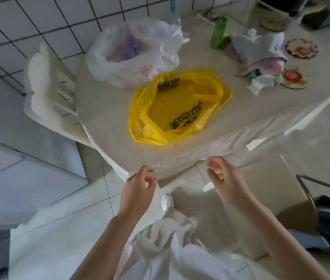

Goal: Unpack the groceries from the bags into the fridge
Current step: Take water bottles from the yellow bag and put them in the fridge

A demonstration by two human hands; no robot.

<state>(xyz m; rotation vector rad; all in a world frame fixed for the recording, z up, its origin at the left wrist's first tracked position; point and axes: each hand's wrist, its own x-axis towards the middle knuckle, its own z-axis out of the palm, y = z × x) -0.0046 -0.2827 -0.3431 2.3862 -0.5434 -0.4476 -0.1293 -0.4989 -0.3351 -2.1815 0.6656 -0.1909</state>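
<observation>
A yellow plastic bag (178, 106) with black print lies flattened and open in the middle of the round table (107, 126). Behind it, at the table's far left, sits a white plastic bag (131, 51) with bluish and pink items showing through. My left hand (137, 188) hovers at the table's near edge with its fingers loosely curled, holding nothing. My right hand (224, 176) hangs beside it, also at the near edge, with relaxed curled fingers and nothing in them. Both hands are short of the bags.
A green bottle (218, 31), crumpled cloths and tissues (261, 57) and two round coasters (301, 48) crowd the table's far right. A white chair (46, 85) stands at the left against the tiled wall. A metal-framed chair (321, 201) with dark items stands at the right.
</observation>
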